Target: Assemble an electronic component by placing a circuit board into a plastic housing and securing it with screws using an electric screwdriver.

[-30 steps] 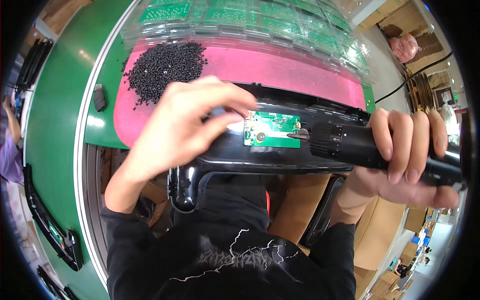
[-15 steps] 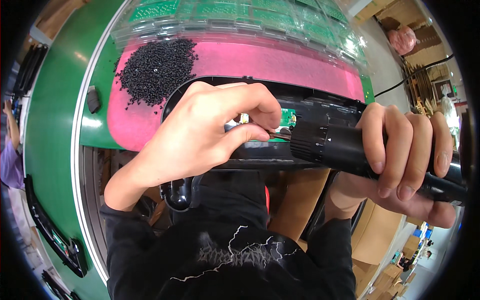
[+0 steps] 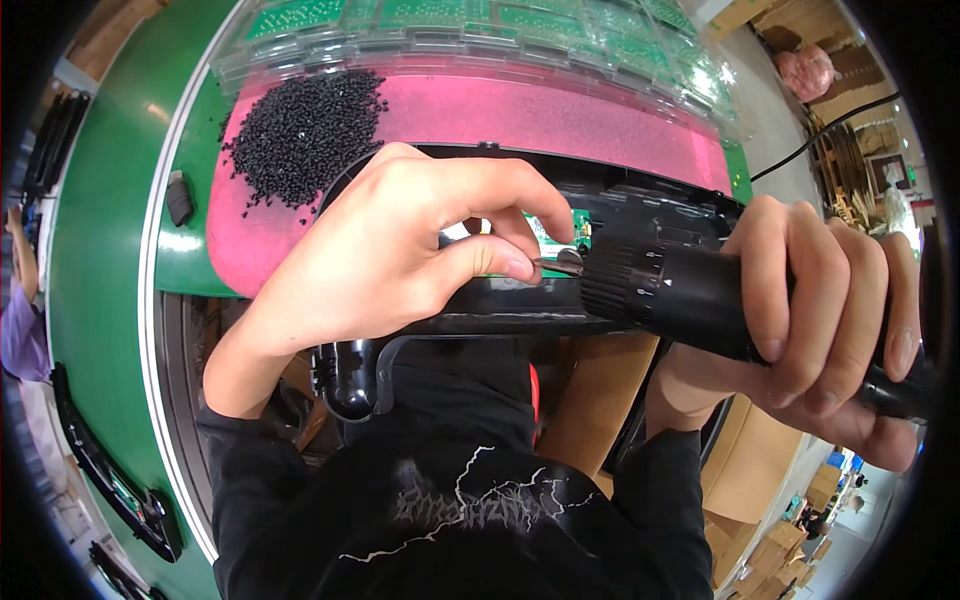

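My right hand point(image 3: 815, 300) is wrapped round a black electric screwdriver point(image 3: 695, 295), which lies level and points left. Its thin metal bit point(image 3: 562, 267) reaches the closed thumb and fingers of my left hand point(image 3: 390, 250). Whatever small thing they pinch at the bit's tip is hidden by the fingertips. Beneath both hands, a long glossy black plastic housing point(image 3: 500, 305) straddles the table's near edge. A green circuit board point(image 3: 582, 228) sits inside it, partly covered by my left fingers.
A heap of small black screws point(image 3: 305, 135) lies on the pink mat point(image 3: 480, 110). Behind are clear plastic trays point(image 3: 540, 55) of green boards. A dark small block point(image 3: 180, 200) is on the green table at left. Further left, another person's purple sleeve point(image 3: 25, 335) shows beyond a black housing point(image 3: 110, 470).
The screw heap, mat and housing have shifted slightly up and left in view. My left fingertips have opened out a little around the bit's tip; the grip on the screwdriver continues.
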`<state>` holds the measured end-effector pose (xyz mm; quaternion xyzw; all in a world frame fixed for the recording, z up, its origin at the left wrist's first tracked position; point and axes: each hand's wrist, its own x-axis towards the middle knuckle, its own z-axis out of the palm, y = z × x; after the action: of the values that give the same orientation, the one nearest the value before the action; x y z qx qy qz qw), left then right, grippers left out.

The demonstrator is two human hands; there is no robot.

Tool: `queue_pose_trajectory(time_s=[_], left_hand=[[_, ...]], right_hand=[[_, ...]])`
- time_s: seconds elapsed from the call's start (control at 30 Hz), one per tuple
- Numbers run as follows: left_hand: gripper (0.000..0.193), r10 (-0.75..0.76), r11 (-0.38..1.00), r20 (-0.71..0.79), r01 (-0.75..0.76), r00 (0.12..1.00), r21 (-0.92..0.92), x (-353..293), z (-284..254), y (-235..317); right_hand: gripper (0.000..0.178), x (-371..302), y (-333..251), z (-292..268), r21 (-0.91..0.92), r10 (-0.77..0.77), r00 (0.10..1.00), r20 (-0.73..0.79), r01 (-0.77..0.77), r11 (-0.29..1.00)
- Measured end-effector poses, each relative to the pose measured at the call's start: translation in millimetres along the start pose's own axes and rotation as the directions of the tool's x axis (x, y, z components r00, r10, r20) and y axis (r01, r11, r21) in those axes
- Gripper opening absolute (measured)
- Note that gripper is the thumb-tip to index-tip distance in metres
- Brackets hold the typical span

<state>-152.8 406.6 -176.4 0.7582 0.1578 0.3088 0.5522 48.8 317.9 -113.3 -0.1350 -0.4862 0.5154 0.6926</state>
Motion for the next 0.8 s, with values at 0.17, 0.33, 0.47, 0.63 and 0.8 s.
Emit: queue_pose_trajectory(time_s=[0.17, 0.33, 0.47, 0.63, 0.8], left_hand=[[0.02, 0.114, 0.993, -0.026, -0.114, 0.993, 0.017, 2.8, -1.0, -4.8], [0.021, 0.143, 0.989, -0.02, -0.142, 0.989, 0.051, 4.3, -3.1, -7.6], [0.019, 0.091, 0.996, 0.045, -0.092, 0.995, 0.024, 5.8, -9.2, -3.9], [0.019, 0.006, 0.989, 0.309, 0.04, 0.951, -0.144, 12.2, -18.6, -8.5], [0.022, -0.007, 0.998, 0.408, 0.031, 0.913, -0.051, 16.3, -25.7, -12.7]], right_hand=[[0.034, 1.2, 3.3, 0.7, 0.086, -0.099, 0.994, -0.053, 0.103, 0.991], [0.034, 2.9, 10.4, -0.3, 0.058, -0.099, 0.995, -0.013, 0.099, 0.993], [0.033, 6.6, 13.4, 3.2, 0.1, -0.116, 0.993, -0.01, 0.117, 0.988], [0.031, 11.0, 29.7, 2.9, 0.12, -0.118, 0.992, 0.05, 0.111, 0.987], [0.038, 24.7, 16.1, -7.1, -0.078, 0.01, 0.909, 0.416, 0.024, 0.997]])
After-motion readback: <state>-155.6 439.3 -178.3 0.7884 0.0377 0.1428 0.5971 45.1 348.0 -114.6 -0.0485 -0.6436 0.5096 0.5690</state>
